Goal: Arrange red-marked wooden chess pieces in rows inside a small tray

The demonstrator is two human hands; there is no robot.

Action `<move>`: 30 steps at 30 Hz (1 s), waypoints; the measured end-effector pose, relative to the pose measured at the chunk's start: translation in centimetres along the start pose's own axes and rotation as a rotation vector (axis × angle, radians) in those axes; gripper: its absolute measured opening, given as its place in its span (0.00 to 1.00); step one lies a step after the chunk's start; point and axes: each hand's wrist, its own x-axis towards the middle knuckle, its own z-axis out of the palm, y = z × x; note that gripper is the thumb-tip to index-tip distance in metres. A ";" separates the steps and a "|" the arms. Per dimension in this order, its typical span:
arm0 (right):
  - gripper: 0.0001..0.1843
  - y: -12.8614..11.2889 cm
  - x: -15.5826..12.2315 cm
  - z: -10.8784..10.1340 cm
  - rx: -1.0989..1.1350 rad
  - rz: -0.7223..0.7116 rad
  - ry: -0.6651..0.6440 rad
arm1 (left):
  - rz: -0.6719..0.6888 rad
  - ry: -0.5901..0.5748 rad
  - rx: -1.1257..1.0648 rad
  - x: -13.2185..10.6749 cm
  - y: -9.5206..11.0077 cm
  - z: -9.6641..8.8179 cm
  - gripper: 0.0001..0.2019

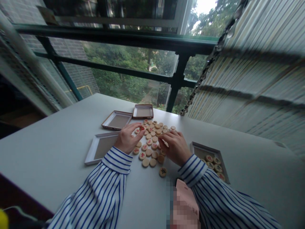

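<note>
both hands lie on the heap of round pale wooden chess discs [152, 139] mid white worktop [59, 133], the left hand [128, 139] with fingers apart and flat beside a white-rimmed shallow tray [90, 151], the right hand [175, 147] curled, its grip hidden so i cannot tell.

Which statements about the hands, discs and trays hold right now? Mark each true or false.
1. The left hand and the right hand are both on the pile of discs. True.
2. The tray by the right hand is empty. False: it holds several discs.
3. The white tray beside the left hand holds no discs. True.
4. The two brown trays at the far side hold discs. False: both are bare inside.
5. One lone disc lies nearer the person than the pile. True.
</note>
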 end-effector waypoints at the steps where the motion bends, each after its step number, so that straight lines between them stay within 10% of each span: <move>1: 0.10 0.0 0.0 -0.1 0.004 0.003 0.002 | -0.003 0.007 -0.004 0.0 0.2 -0.1 0.12; 30: 0.09 3.3 -2.9 -8.3 -0.055 0.110 0.111 | 0.245 0.004 -0.059 -1.9 3.6 1.8 0.08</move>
